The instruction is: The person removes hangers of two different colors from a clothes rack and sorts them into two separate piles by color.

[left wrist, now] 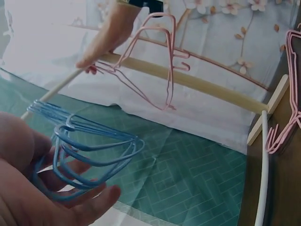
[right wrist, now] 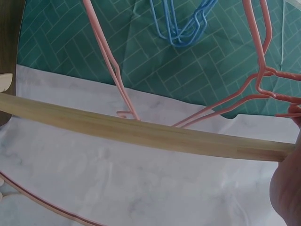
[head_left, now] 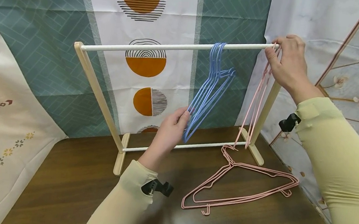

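Note:
Several blue hangers [head_left: 212, 83] hang by their hooks from the white top rail [head_left: 146, 47] of a small clothes rack. My left hand [head_left: 173, 127] holds their lower front corners between thumb and fingers, and in the left wrist view the fingers [left wrist: 96, 200] pass behind the bunched wires. At the rack's right end, my right hand [head_left: 288, 61] grips the rail, its thumb in front and its fingers over the top. Pink hangers [head_left: 257, 97] hang there, their hooks right at that hand. The right wrist view catches only an edge of the hand beside the wooden post [right wrist: 141, 134].
Two pink hangers [head_left: 239, 199] lie stacked on the brown table [head_left: 73, 188], hooks toward the rack's right foot [head_left: 256, 150]. A white lower bar [head_left: 195, 146] joins the rack's feet. Patterned cloths [head_left: 236, 10] hang behind and at both sides.

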Demonstrator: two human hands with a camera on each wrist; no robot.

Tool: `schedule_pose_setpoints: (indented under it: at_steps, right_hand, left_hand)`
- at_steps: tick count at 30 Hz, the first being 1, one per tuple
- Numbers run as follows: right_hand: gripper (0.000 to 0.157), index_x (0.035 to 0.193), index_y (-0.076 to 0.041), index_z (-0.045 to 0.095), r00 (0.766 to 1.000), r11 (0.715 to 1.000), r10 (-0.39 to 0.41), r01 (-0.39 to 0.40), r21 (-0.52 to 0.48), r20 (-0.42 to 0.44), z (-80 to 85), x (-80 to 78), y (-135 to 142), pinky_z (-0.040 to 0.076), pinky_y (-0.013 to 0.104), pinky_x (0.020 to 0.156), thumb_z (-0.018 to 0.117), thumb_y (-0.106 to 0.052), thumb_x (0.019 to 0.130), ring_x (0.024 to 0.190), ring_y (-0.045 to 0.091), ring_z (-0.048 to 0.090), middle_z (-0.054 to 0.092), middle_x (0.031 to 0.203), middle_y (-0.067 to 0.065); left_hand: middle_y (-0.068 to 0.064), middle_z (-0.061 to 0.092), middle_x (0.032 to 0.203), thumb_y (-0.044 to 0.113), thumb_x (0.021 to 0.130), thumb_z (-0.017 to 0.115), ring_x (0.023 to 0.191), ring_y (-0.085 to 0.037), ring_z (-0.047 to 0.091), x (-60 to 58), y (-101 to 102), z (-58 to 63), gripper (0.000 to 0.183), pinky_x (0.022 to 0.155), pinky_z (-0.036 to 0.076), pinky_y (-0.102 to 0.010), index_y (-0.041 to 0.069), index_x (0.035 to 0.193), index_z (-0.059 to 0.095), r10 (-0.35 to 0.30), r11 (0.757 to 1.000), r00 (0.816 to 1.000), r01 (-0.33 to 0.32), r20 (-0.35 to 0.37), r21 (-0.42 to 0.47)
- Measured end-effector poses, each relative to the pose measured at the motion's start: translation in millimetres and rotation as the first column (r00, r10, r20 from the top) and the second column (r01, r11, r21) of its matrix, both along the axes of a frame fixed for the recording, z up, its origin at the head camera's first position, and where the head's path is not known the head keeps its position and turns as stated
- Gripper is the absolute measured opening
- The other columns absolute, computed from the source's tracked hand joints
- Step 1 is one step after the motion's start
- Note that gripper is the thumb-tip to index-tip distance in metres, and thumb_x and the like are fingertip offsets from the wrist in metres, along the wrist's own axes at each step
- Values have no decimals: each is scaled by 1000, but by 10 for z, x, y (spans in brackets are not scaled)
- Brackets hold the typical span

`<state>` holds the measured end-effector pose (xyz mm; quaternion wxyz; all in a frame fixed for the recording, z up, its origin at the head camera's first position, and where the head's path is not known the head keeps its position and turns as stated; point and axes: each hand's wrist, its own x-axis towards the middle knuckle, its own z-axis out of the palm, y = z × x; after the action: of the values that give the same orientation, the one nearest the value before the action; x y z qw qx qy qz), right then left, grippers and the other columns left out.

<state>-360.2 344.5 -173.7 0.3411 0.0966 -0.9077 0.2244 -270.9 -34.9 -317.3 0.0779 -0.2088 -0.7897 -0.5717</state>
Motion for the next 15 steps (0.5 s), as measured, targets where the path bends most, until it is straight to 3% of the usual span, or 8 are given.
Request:
schedule_pose_setpoints:
  at_steps: [6,15]
  right_hand:
    - [53,152,1,50,1000,1000,-5,5,1,6,15,18,-8,17,50,134,43,-40,118,165,28,13,47,162,24]
    - [52,149,1,51,1000,1000,7,-7,-3,-6,-1,25,-6,18,50,133,44,-40,117,164,30,15,49,158,25]
  left_hand:
    - [-4,77,136,25,120,51,133,-24,69,36,-24,64,33,116,51,-45,9,138,72,117,991,989,-111,-94,74]
    - [-5,79,132,21,120,50,130,-24,72,151,-239,108,33,111,55,-45,6,141,69,194,980,963,-180,-188,88]
